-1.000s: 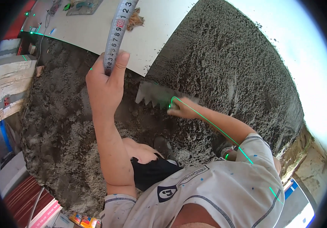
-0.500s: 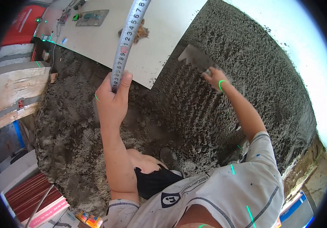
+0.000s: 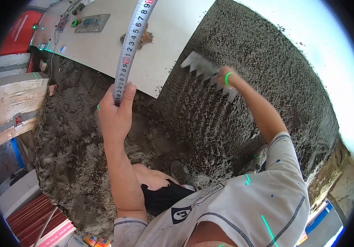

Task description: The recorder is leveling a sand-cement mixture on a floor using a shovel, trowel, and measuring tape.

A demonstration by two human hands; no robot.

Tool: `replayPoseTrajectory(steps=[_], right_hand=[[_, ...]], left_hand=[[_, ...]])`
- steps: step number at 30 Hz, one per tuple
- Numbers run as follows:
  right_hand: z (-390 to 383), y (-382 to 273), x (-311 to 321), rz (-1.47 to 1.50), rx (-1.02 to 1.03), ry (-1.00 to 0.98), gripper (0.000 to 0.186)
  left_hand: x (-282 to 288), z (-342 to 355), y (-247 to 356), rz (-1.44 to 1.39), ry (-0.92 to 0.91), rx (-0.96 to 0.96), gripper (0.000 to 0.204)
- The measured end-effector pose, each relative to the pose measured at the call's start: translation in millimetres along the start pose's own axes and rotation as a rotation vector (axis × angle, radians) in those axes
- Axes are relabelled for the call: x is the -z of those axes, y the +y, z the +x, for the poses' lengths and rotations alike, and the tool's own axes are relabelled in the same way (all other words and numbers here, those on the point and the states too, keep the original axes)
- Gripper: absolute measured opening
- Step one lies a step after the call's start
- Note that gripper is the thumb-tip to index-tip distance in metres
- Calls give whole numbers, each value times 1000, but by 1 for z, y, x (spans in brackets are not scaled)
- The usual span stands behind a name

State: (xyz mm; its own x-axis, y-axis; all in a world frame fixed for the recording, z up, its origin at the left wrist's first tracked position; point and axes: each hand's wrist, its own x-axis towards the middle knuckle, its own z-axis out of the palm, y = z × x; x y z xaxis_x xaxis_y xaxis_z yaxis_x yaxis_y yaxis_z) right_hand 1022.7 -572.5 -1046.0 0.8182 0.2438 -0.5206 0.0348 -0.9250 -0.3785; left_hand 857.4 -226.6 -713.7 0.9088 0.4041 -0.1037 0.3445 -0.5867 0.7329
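My left hand (image 3: 117,109) is closed round the end of a tape measure, whose pale metal blade (image 3: 132,41) sticks out and away over a large white tile (image 3: 162,45). Its case is mostly hidden in my palm. On the right, my right hand (image 3: 228,77) grips a notched trowel (image 3: 201,66), slightly blurred, its toothed edge facing me. The trowel is over the rough grey mortar bed (image 3: 263,49), just right of the tile's edge. Ridged streaks run through the mortar below it; whether the teeth touch it I cannot tell.
On the tile lie a flat trowel (image 3: 92,23) and a brownish lump (image 3: 145,38). A green-lit device (image 3: 42,46) stands at its left edge. A white wall (image 3: 308,29) bounds the mortar at right. My shoe (image 3: 180,171) stands on the mortar; boxes (image 3: 41,218) sit lower left.
The notched trowel has tilted, so more of its teeth show, and my right hand has shifted slightly. The whole view has slid a little; my left hand keeps its hold on the tape measure.
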Motion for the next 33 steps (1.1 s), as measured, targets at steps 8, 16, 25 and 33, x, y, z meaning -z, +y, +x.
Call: replayPoseTrajectory(steps=[8, 16, 25, 33], right_hand=[[-133, -96, -76, 84, 182, -224, 35], [-206, -89, -113, 438, 559, -434, 55], [-97, -53, -29, 249, 286, -152, 50], [20, 35, 65, 365, 114, 113, 52]], left_hand=[[-16, 13, 3, -54, -37, -100, 43], [-14, 6, 10, -29, -4, -83, 43], [0, 2, -5, 31, 47, 5, 43], [2, -3, 0, 14, 55, 65, 46]])
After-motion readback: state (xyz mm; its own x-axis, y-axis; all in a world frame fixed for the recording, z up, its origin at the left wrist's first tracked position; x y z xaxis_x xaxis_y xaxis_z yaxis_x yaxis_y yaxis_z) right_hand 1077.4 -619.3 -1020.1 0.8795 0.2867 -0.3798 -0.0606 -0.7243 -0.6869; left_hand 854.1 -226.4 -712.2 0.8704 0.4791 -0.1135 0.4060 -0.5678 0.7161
